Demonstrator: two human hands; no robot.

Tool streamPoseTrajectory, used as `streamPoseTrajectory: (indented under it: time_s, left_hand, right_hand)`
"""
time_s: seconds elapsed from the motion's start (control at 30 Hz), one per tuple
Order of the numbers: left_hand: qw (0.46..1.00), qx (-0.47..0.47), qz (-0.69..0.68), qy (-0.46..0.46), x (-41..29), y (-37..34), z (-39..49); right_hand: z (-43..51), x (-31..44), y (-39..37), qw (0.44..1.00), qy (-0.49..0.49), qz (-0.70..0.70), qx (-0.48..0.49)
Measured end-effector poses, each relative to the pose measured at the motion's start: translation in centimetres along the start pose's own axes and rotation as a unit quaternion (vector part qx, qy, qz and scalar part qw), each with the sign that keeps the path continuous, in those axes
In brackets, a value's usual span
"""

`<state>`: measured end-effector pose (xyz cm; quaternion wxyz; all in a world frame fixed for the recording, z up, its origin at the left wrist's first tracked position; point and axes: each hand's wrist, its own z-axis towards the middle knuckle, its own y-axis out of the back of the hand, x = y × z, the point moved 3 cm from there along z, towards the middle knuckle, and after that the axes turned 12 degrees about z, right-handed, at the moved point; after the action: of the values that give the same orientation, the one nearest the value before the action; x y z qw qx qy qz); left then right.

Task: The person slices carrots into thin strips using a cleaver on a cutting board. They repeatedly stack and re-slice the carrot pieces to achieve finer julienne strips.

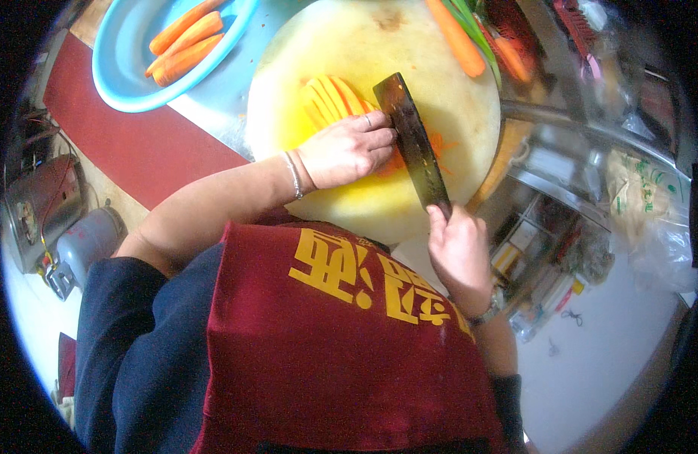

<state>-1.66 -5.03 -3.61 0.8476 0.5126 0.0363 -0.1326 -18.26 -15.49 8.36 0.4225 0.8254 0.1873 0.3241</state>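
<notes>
My right hand (458, 249) grips the handle of a dark-bladed cleaver (412, 142), which stands on edge over a round, pale cutting board (462, 113). Against the blade's left side are the curled fingers of my left hand (352, 144), pressing down on a fan of overlapping carrot slices (331, 97). Fine carrot shreds (440, 148) lie to the right of the blade, and more show below my left fingers. The cleaver's cutting edge is hidden from this angle.
A light blue basin (113, 85) with peeled carrots (189, 42) stands at the upper left. One whole carrot (455, 37) rests on the board's upper right, beside green stalks (468, 20). A gas cylinder (88, 238) is at the far left. Paper and plastic bags (638, 193) are at right.
</notes>
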Motion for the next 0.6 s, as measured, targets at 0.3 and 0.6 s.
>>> streamPoseTrajectory:
  time_s: [0.3,0.6]
  left_hand:
    - [0.999,-0.042,0.023,0.012,-0.1,0.1,0.3]
    - [0.992,-0.044,0.113,-0.011,-0.1,-0.1,0.1]
  right_hand:
    - [1.2,1.0,-0.3,0.998,0.030,0.054,-0.033]
    - [0.1,1.4,0.4,0.997,0.014,-0.069,0.019]
